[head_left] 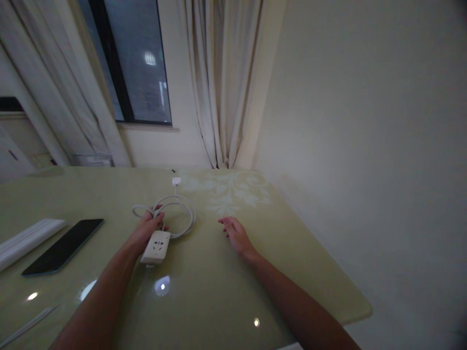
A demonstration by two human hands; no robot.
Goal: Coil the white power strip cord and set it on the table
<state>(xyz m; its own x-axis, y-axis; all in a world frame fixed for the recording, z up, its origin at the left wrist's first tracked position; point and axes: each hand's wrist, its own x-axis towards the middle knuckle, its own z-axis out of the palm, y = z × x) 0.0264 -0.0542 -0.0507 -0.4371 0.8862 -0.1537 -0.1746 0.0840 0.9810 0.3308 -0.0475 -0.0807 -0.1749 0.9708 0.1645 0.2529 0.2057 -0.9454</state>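
Observation:
My left hand (147,228) is closed around part of a looped white cable (193,216), just behind a white power strip (156,247) whose socket face points up. From the loops, the cable runs away from me to a white plug (176,181) farther back on the table. My right hand (237,236) hovers over or rests on the tabletop to the right of the loops, apart from them. Its fingers are loosely bent and spread, with nothing visible in them.
The glossy pale green table (204,301) meets a wall on the right. At left lie a dark flat tablet-like object (63,248) and a long white object (31,239). A thin white strip (29,324) is at lower left. Curtains (222,82) hang behind.

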